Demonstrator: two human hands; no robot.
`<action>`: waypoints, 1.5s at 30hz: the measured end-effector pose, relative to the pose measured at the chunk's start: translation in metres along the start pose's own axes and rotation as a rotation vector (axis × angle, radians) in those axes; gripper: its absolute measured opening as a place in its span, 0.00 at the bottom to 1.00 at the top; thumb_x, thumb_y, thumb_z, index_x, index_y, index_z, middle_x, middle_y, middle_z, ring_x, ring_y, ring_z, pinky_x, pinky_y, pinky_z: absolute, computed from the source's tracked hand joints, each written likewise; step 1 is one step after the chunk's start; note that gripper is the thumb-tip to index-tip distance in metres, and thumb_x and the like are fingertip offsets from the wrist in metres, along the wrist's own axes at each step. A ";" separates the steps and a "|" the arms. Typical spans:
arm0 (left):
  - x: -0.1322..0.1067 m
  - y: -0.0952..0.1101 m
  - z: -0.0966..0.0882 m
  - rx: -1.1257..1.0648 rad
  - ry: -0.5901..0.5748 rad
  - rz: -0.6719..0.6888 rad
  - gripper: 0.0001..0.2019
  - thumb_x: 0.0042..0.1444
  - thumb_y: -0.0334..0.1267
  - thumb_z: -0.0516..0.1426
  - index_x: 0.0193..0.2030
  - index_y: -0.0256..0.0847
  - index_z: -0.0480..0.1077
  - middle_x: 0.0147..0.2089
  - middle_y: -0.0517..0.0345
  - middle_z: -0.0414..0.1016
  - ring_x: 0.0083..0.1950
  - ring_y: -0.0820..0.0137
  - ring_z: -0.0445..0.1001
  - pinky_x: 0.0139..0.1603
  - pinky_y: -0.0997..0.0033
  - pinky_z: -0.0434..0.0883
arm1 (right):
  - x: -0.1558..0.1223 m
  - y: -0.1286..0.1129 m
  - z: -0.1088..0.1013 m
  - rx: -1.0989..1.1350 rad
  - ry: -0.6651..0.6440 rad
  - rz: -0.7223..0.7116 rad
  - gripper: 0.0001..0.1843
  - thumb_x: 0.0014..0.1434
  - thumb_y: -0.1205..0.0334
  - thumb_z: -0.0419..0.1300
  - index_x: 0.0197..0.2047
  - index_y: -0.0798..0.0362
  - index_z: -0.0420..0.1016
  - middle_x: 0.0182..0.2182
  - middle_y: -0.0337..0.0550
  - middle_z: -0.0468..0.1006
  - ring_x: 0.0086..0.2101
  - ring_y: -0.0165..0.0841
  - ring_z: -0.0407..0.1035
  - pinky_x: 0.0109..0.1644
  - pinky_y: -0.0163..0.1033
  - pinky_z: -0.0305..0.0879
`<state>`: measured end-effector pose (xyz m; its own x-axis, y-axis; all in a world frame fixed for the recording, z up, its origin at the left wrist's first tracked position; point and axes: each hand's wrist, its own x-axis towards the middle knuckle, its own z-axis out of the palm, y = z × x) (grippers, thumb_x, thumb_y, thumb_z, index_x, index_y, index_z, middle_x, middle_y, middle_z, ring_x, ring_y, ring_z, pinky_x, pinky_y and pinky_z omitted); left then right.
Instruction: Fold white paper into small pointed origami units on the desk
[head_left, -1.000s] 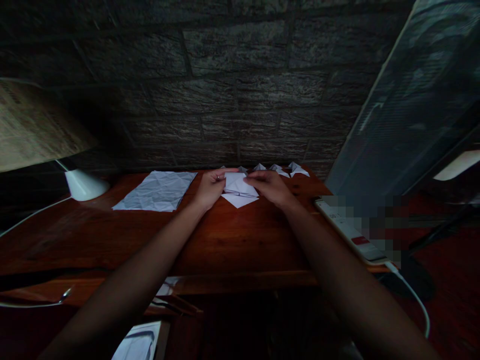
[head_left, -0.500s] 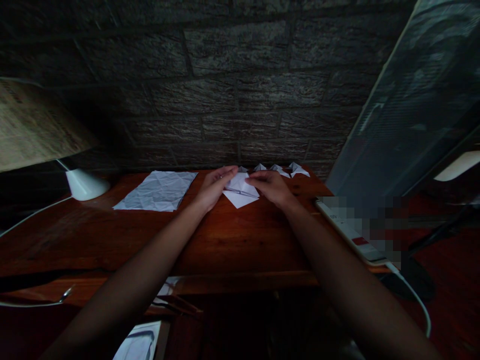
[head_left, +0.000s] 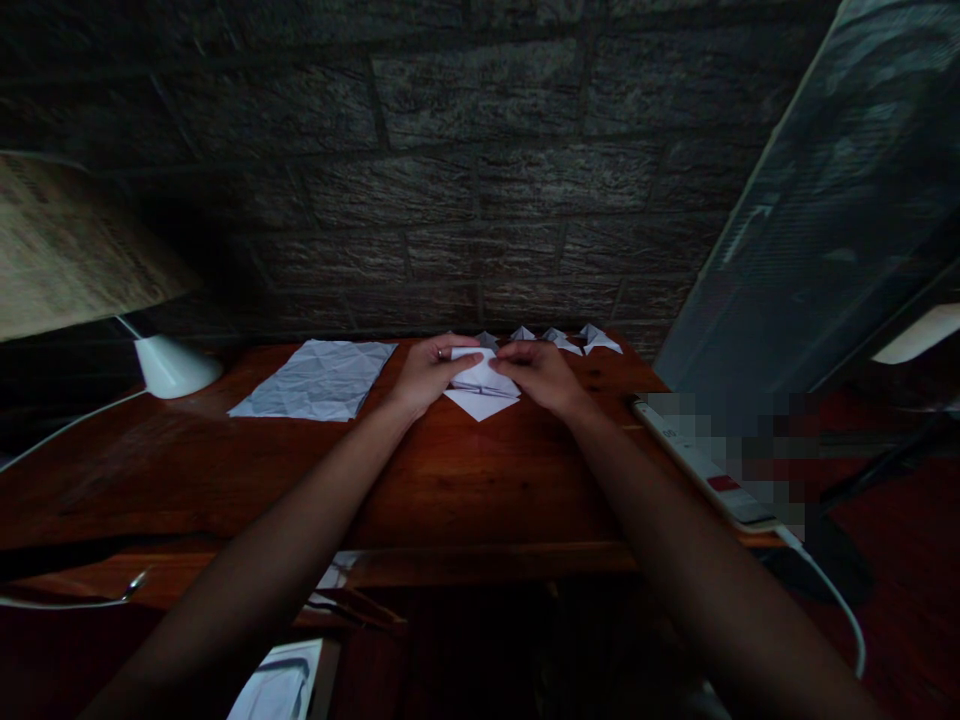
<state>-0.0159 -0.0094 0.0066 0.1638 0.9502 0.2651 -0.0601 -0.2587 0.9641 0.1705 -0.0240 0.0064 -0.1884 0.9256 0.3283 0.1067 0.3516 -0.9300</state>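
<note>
Between my two hands is a folded sheet of white paper (head_left: 480, 404), its lower corner pointing toward me and a creased flap lying across its middle. My left hand (head_left: 429, 372) grips the paper's left side, thumb on top and fingers behind. My right hand (head_left: 541, 374) pinches its right edge between thumb and fingers. Just beyond the hands, several small folded paper shapes (head_left: 592, 339) stand in a row along the back of the wooden desk (head_left: 487, 480); one is partly hidden by the hands.
A stack of creased white paper (head_left: 319, 380) lies to the left. A lamp with a white base (head_left: 176, 366) stands at the far left against the brick wall (head_left: 480, 180). At the right edge rests a tablet-like device (head_left: 720, 480) with a white cable (head_left: 832, 595) plugged in.
My left thumb has moved over the paper's upper part, and the top flap now shows a flatter upper edge. The right hand keeps nearly the same place.
</note>
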 end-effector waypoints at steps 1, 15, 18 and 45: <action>0.000 0.001 -0.001 -0.009 -0.015 -0.008 0.15 0.41 0.39 0.70 0.38 0.40 0.80 0.34 0.56 0.81 0.28 0.73 0.73 0.30 0.72 0.68 | 0.000 -0.001 0.000 0.011 -0.004 -0.001 0.14 0.46 0.53 0.67 0.31 0.55 0.77 0.28 0.39 0.77 0.29 0.29 0.67 0.35 0.38 0.62; 0.007 -0.002 -0.006 -0.109 -0.082 -0.056 0.20 0.54 0.53 0.62 0.44 0.39 0.78 0.35 0.53 0.81 0.32 0.69 0.76 0.34 0.69 0.71 | 0.001 0.001 -0.003 0.080 -0.011 0.012 0.16 0.47 0.52 0.69 0.35 0.55 0.79 0.30 0.41 0.79 0.29 0.29 0.69 0.35 0.37 0.64; 0.003 0.000 -0.004 -0.116 -0.149 -0.075 0.18 0.51 0.49 0.65 0.43 0.39 0.79 0.36 0.52 0.82 0.34 0.69 0.76 0.37 0.68 0.72 | 0.001 0.001 -0.004 0.060 0.000 0.013 0.17 0.48 0.51 0.69 0.35 0.55 0.80 0.30 0.41 0.80 0.29 0.30 0.69 0.35 0.38 0.65; 0.008 -0.004 -0.008 -0.142 0.027 -0.106 0.20 0.50 0.53 0.65 0.39 0.37 0.78 0.35 0.50 0.81 0.33 0.68 0.77 0.34 0.69 0.71 | 0.002 0.001 -0.014 -0.085 -0.041 0.072 0.14 0.52 0.49 0.66 0.33 0.53 0.81 0.25 0.38 0.76 0.23 0.26 0.61 0.27 0.35 0.59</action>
<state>-0.0224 0.0008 0.0048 0.1506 0.9756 0.1598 -0.1826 -0.1314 0.9744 0.1839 -0.0200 0.0084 -0.2168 0.9430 0.2525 0.2034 0.2966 -0.9331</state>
